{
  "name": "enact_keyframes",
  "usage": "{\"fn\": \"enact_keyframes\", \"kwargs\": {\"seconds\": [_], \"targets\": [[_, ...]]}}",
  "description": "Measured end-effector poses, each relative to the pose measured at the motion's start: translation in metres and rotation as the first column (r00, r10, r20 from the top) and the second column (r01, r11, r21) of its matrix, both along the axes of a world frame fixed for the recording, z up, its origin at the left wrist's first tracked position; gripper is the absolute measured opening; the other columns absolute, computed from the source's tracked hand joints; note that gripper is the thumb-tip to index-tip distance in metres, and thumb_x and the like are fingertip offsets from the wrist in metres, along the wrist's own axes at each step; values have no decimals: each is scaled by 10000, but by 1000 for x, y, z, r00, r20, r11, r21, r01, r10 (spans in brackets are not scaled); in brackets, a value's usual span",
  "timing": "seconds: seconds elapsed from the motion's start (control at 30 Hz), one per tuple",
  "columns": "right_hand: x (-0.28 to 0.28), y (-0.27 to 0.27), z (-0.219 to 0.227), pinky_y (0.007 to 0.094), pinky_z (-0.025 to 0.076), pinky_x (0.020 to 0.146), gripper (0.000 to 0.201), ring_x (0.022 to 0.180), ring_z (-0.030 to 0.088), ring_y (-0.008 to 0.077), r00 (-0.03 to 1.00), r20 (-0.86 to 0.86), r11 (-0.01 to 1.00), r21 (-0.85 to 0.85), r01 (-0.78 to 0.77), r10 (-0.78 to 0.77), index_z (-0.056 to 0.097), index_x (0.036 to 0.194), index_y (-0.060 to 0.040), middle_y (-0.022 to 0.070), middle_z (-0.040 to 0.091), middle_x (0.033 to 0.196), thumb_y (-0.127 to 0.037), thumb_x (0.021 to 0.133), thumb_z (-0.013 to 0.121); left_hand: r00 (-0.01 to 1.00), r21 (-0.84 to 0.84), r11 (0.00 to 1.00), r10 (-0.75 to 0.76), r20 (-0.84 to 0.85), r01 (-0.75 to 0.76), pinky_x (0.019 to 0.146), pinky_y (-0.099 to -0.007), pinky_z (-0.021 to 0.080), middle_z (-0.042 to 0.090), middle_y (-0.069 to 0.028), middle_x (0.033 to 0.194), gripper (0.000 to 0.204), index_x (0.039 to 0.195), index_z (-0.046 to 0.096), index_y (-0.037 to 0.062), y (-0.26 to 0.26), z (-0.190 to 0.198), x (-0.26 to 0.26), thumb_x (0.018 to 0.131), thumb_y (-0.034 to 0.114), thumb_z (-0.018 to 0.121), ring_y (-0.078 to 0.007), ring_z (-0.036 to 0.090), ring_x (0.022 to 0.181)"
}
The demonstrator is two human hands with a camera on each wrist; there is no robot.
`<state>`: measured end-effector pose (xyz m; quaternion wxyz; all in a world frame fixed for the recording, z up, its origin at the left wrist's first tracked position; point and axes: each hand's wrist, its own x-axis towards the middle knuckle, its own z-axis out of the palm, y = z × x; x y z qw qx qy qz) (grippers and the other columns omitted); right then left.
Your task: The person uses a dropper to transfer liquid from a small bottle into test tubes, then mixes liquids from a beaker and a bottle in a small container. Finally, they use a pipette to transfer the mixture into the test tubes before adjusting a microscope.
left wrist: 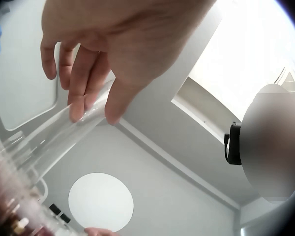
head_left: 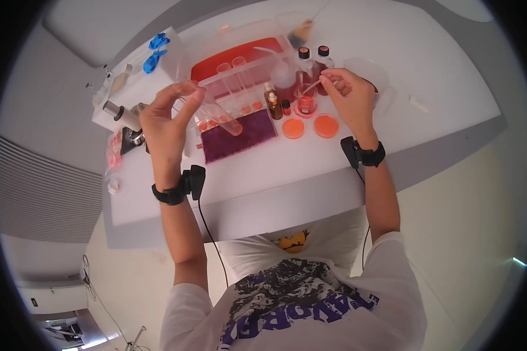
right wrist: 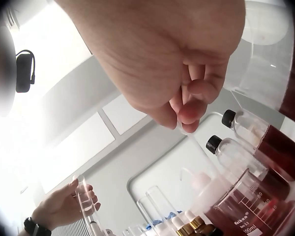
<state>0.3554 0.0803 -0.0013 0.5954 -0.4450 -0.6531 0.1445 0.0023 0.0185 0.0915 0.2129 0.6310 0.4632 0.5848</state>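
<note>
My left hand (head_left: 168,111) pinches a clear test tube (head_left: 219,117) near its upper end; the tube tilts down to the right, with a little pinkish liquid at its bottom, above a dark purple mat (head_left: 240,140). In the left wrist view, thumb and fingertips grip the tube (left wrist: 64,132). My right hand (head_left: 352,96) pinches a thin clear stick or dropper (head_left: 314,86), whose lower end reaches into a small beaker of red liquid (head_left: 306,104). From the right wrist view, the right hand (right wrist: 182,83) is above the beaker (right wrist: 250,206).
Two black-capped bottles (head_left: 304,61) stand behind the beaker. Brown dropper bottles (head_left: 274,106) and two orange dishes (head_left: 326,126) are nearby. A rack holds upright tubes (head_left: 239,73) before a clear bin with a red interior (head_left: 211,61). A microscope (head_left: 123,114) stands at left, blue gloves (head_left: 155,58) behind.
</note>
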Motion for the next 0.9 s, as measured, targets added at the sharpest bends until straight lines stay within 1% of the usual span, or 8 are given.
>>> {"fn": "enact_keyframes", "kwargs": {"seconds": [0.27, 0.33, 0.5, 0.6, 0.67, 0.7, 0.8, 0.9], "targets": [[0, -3, 1, 234, 508, 590, 112, 634, 681, 80, 999, 29, 999, 12, 39, -39, 806, 1026, -16, 51, 775, 756, -100, 974, 859, 997, -10, 999, -44, -58, 43, 1099, -385, 507, 822, -92, 1105, 204, 1060, 849, -8, 3, -24, 15, 897, 103, 902, -219, 712, 1150], [-1, -3, 2, 230, 508, 592, 109, 631, 678, 79, 999, 25, 999, 25, 29, -29, 806, 1023, -15, 49, 776, 758, -97, 974, 859, 975, 31, 999, -26, -221, 34, 1119, -381, 496, 812, -98, 1132, 196, 1110, 825, -24, 3, -25, 20, 925, 34, 857, -199, 716, 1131], [0, -3, -2, 221, 500, 586, 118, 634, 669, 64, 999, 15, 998, 48, 38, -38, 811, 1045, -17, 34, 783, 773, -101, 979, 861, 989, 16, 999, -46, -138, 49, 1101, -390, 502, 814, -75, 1108, 241, 1090, 838, 7, 4, -30, 31, 874, 86, 910, -221, 699, 1163], [2, -14, 12, 218, 489, 577, 129, 623, 623, 47, 986, -169, 999, -45, -15, 8, 815, 1088, -8, 27, 791, 825, -104, 1005, 839, 969, 81, 996, -27, -247, 48, 1096, -392, 501, 807, -54, 1096, 254, 1101, 833, 14, 1, -32, 35, 857, 35, 902, -224, 684, 1165], [5, -26, 30, 212, 490, 577, 152, 629, 581, 33, 853, -500, 979, -41, -199, 153, 811, 1131, 8, 44, 791, 883, -105, 1030, 814, 951, 118, 992, -7, -309, 46, 1081, -393, 508, 808, -45, 1080, 277, 1096, 836, 25, 0, -34, 38, 831, 31, 919, -232, 676, 1165], [6, -30, 36, 205, 500, 598, 170, 627, 544, 31, 820, -539, 973, -8, -232, 191, 802, 1156, 27, 64, 790, 916, -101, 1045, 788, 935, 134, 990, 5, -355, 46, 1065, -396, 516, 809, -42, 1062, 294, 1089, 839, 35, -1, -34, 39, 811, 35, 933, -245, 673, 1157], [-2, -44, 49, 210, 522, 625, 161, 658, 601, 45, 738, -568, 922, 114, -369, 366, 801, 1165, 35, 72, 793, 920, -57, 1035, 782, 917, 157, 987, 38, -397, 27, 1034, -403, 533, 810, -33, 1030, 314, 1078, 846, 51, -7, -33, 49, 784, 47, 955, -263, 669, 1137], [-18, -53, 56, 223, 545, 652, 158, 695, 662, 70, 814, -451, 928, 110, -357, 366, 800, 1161, 40, 72, 803, 941, 9, 1008, 778, 893, 249, 968, 105, -437, 8, 1008, -415, 550, 810, -29, 1023, 334, 1076, 852, 62, -8, -36, 54, 764, 59, 969, -280, 669, 1117]]}}
